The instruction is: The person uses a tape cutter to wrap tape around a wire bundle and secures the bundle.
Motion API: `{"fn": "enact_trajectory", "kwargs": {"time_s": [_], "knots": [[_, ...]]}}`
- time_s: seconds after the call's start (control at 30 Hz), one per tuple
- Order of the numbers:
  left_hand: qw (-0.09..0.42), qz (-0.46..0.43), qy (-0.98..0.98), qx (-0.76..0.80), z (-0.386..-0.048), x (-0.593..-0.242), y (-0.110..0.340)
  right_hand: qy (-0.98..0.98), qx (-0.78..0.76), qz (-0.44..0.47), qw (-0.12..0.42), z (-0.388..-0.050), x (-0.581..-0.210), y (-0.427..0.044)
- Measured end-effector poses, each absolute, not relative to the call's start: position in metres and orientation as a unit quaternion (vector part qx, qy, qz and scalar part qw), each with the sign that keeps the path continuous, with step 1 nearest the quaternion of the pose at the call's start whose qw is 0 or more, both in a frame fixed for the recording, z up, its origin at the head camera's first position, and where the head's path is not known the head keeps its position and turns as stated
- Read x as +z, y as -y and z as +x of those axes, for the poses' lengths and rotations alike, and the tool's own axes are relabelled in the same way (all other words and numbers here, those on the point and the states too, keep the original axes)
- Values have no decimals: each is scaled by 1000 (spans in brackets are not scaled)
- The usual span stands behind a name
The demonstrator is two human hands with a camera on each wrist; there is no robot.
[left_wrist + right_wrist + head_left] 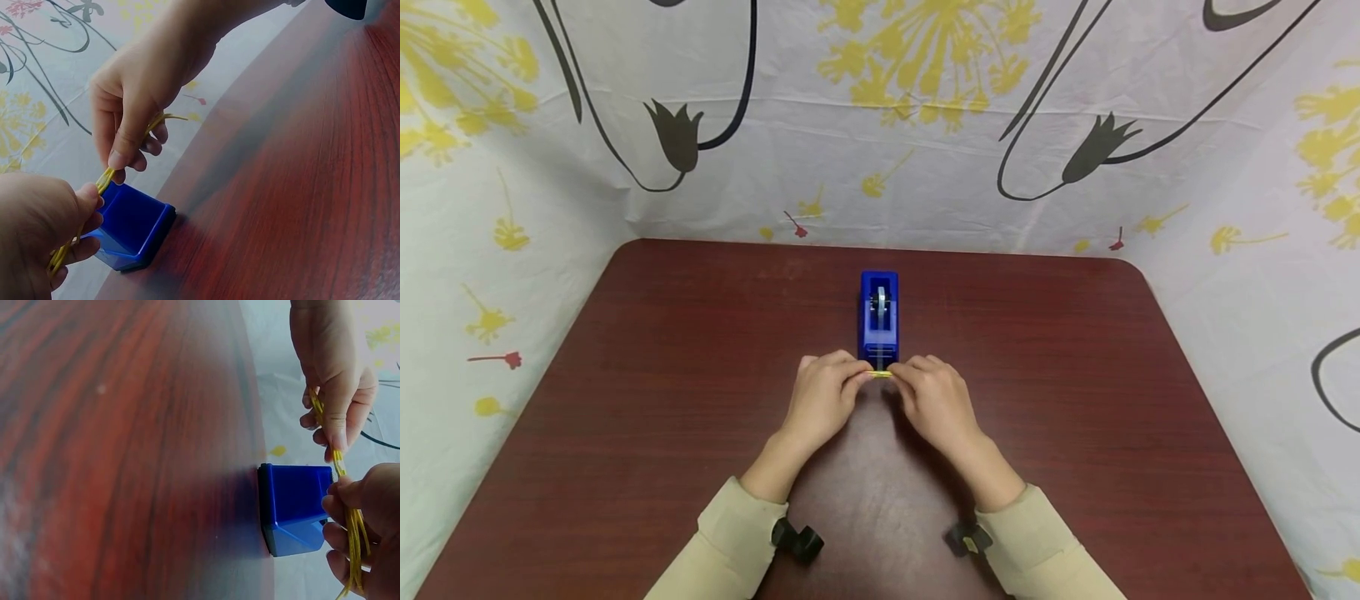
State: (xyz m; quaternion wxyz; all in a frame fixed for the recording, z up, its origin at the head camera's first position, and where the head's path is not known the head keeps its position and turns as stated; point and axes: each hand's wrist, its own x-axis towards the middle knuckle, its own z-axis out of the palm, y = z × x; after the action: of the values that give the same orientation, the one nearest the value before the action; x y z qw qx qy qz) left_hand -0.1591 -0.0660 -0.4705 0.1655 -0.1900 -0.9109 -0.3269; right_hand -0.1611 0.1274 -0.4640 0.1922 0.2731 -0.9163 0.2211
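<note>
A bundle of thin yellow strands (881, 374) is stretched between both hands at the front of a blue tape dispenser (880, 340). My left hand (825, 393) pinches one side of it between thumb and fingers. On the other side, my right hand (936, 400) pinches it the same way. Only a short length shows between the fingertips. Loose strands (354, 550) trail along the right palm in the right wrist view. A roll of clear tape (881, 304) sits in the dispenser. Whether the tape touches the strands cannot be made out.
The dispenser stands on a dark red-brown wooden table (700, 333) with rounded far corners. A white cloth (925, 200) with yellow and grey flower patterns hangs around the table's back and sides. A small black device (797, 540) is strapped to each wrist.
</note>
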Motion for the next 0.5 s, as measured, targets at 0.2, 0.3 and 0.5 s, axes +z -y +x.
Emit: {"fn": "enact_trajectory", "kwargs": {"time_s": [0.2, 0.3, 0.5], "knots": [[149, -187, 919, -314, -159, -469, 66, 912, 235, 273, 199, -162, -463, -129], [149, -191, 924, -297, -160, -468, 66, 910, 238, 274, 202, -162, -465, -129], [143, -194, 929, -279, -160, -465, 66, 904, 251, 276, 210, -163, -466, -130]]}}
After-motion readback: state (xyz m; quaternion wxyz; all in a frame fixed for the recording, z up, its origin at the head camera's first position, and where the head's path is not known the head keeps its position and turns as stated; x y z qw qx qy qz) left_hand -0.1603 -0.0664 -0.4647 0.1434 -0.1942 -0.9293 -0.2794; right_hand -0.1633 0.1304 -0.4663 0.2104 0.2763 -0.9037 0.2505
